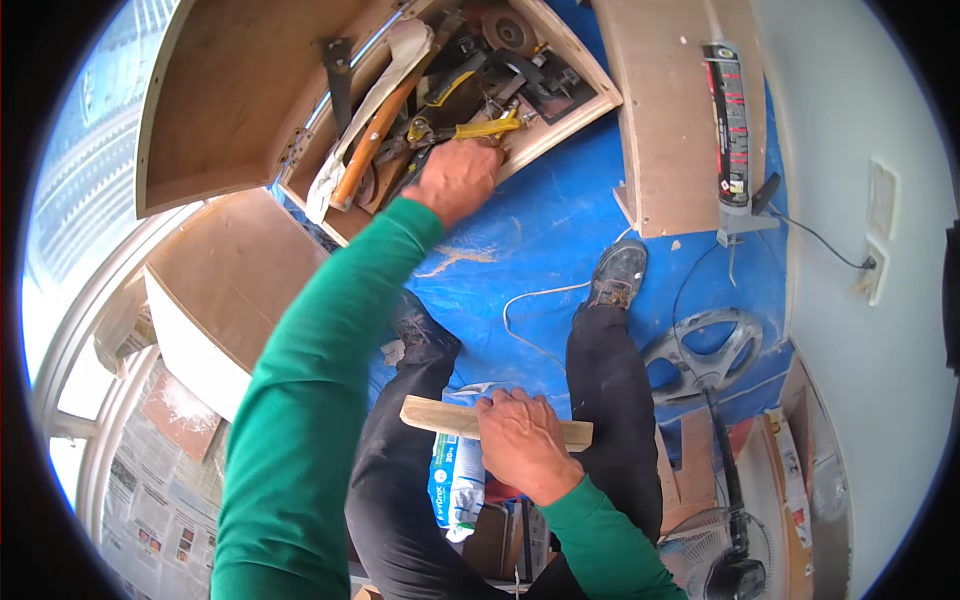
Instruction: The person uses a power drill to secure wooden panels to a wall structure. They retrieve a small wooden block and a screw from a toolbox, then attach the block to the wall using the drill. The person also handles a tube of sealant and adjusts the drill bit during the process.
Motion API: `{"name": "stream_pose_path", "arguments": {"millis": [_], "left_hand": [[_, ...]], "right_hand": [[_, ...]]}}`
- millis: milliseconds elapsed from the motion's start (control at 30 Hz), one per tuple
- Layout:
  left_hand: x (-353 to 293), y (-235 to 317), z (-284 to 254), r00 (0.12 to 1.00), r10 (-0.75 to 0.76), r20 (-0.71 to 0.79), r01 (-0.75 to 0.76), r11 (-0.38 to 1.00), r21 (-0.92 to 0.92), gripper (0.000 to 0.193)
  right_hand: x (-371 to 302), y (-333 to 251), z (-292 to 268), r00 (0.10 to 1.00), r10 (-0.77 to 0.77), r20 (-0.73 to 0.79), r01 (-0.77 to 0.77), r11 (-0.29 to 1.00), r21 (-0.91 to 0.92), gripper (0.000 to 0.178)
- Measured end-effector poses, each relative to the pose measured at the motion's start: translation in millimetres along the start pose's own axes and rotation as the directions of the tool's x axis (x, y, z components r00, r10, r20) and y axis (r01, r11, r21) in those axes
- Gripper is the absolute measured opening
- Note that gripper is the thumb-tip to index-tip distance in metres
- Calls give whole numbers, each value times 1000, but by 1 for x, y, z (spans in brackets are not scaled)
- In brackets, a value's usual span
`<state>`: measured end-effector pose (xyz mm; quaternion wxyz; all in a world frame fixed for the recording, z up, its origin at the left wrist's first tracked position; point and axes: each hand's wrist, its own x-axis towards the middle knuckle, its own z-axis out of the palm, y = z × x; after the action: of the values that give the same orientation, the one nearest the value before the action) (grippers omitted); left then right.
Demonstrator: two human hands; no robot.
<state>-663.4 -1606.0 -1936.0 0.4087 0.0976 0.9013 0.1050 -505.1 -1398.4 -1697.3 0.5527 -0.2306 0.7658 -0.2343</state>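
Note:
My left hand (460,178) reaches over the near side of an open wooden toolbox (560,132), its fingers curled down and partly hidden. Whatever they grip cannot be made out. Yellow-handled pliers (487,128) lie right beside that hand. Around them in the box are a long orange-brown wooden handle (375,140), a whitish strip of cloth or leather (372,100), a round abrasive disc (508,32) and several other tools. Closer to my body, my right hand (522,440) is closed around a short pale wooden strip (435,414), held roughly level above my lap.
Blue sheeting (520,260) covers the floor, with a pale cable crossing it. At right, a sealant tube (730,130) lies on a wooden panel (665,130). A fan (715,550) with a grey base (705,355) stands near the wall. A blue-and-white bag (458,480) sits between my legs.

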Motion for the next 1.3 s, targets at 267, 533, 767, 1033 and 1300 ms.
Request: {"name": "stream_pose_path", "arguments": {"millis": [267, 533, 767, 1033, 1300], "left_hand": [[7, -20, -14, 964, 71, 257, -193, 849, 492, 54], [22, -36, 2, 1000, -20, -24, 28, 912, 408, 24], [43, -12, 10, 950, -285, -129, 303, 939, 160, 26], [61, -11, 20, 945, -232, -232, 275, 945, 177, 22], [62, -11, 23, 937, -263, -230, 299, 944, 137, 21]], "right_hand": [[-6, -3, -2, 996, 10, -84, -15, 998, -64, 19], [-19, -3, -1, 992, 16, -122, -26, 996, -81, 16], [-23, 3, -6, 990, -12, -137, 8, 999, -34, 16], [-27, 5, -13, 1000, -19, 14, 20, 999, -30, 14], [-23, 8, -18, 997, -19, -71, 19, 1000, 1, 15]]}}
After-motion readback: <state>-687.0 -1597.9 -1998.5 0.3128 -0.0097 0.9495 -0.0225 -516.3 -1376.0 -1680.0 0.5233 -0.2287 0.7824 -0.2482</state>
